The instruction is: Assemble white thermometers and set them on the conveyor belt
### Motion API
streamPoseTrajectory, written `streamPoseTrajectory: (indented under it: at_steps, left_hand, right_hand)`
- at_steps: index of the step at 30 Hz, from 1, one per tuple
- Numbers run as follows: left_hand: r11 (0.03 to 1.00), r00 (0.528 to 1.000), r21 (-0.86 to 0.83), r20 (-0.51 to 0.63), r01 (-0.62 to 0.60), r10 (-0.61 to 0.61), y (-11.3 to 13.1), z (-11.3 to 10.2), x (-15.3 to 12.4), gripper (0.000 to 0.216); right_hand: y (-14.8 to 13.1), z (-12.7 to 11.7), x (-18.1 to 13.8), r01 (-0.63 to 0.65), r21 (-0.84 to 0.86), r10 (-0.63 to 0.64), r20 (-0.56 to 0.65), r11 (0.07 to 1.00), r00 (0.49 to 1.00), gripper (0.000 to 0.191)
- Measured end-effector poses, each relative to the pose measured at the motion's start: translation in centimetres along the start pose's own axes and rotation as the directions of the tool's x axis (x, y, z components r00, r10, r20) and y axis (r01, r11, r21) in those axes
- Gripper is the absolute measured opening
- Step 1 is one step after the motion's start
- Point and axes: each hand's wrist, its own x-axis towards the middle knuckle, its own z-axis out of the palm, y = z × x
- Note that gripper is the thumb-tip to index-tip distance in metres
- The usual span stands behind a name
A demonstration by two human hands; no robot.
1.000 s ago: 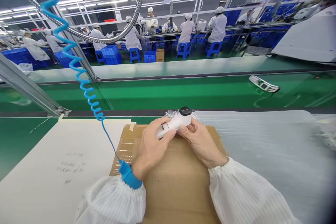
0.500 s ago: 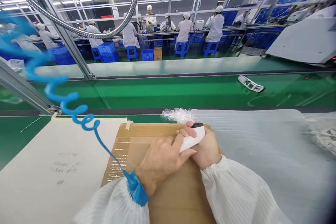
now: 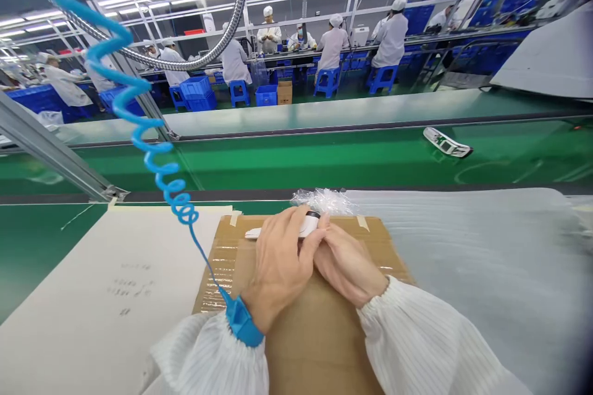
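Observation:
A slim white plastic device with a black end [image 3: 309, 224] lies across both hands above a flattened cardboard sheet [image 3: 319, 339]. My left hand [image 3: 280, 254] wraps over its middle from above, and its narrow white end sticks out to the left. From the right, my right hand [image 3: 346, 260] grips it near the black end, with the fingers curled underneath and partly hidden. Around my left wrist sits a blue wrist strap [image 3: 244, 323] with a coiled blue cord [image 3: 160, 148] running up to the left.
Crumpled clear plastic [image 3: 324, 200] lies behind the cardboard. White paper [image 3: 125, 321] is on the left, a foam sheet [image 3: 482, 259] on the right. Across the green conveyor belt [image 3: 296, 160], where a white casing [image 3: 447, 142] lies, several people work at benches.
The device has turned from an upward slant to nearly level, its narrow end now pointing left. My left hand has moved up over it, and my right hand has turned palm inward.

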Motion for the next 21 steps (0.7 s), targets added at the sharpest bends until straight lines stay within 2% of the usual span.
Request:
streamPoseTrajectory:
  at_steps: [5, 7, 9, 11, 13, 15, 19, 21]
  left_hand:
    - [0.998, 0.999, -0.056, 0.000, -0.043, 0.043, 0.7, 0.2, 0.2, 0.023]
    - [0.998, 0.999, -0.061, 0.031, -0.026, 0.028, 0.3, 0.0, 0.2, 0.026]
    - [0.998, 0.994, -0.043, 0.099, 0.040, -0.036, -0.4, -0.3, 0.3, 0.036]
    - [0.991, 0.970, 0.006, 0.206, 0.134, -0.132, -1.4, -0.7, 0.4, 0.045]
    - [0.977, 0.928, 0.047, 0.306, 0.210, -0.214, -2.4, -1.2, 0.5, 0.038]
    - [0.958, 0.894, 0.012, 0.358, 0.285, -0.270, -3.3, -1.6, 0.9, 0.028]
    - [0.867, 0.840, -0.089, 0.312, 0.491, -0.444, -4.7, -2.8, 3.8, 0.024]
    - [0.854, 0.829, 0.018, 0.230, 0.521, -0.510, -5.3, -3.3, 6.6, 0.022]
  right_hand:
    - [-0.1, -0.3, 0.2, 0.025, 0.008, -0.024, -0.020, 1.000, 0.999, 0.011]
    - [-0.5, -0.4, 0.2, 0.002, 0.007, -0.002, 0.015, 1.000, 1.000, 0.014]
    - [-0.9, -0.5, 0.3, -0.031, -0.007, 0.031, 0.036, 0.999, 0.999, 0.025]
    - [-1.5, -0.9, 0.6, -0.014, -0.009, 0.014, -0.006, 1.000, 1.000, 0.033]
    - [-1.9, -1.6, 1.1, 0.061, -0.023, -0.063, -0.102, 0.998, 0.993, 0.034]
    - [-2.0, -2.2, 1.6, 0.107, -0.070, -0.118, -0.178, 0.992, 0.977, 0.031]
    - [-1.7, -2.8, 2.3, 0.080, -0.143, -0.116, -0.261, 0.986, 0.958, 0.020]
    - [-1.5, -3.1, 2.4, 0.073, -0.171, -0.122, -0.295, 0.982, 0.948, 0.016]
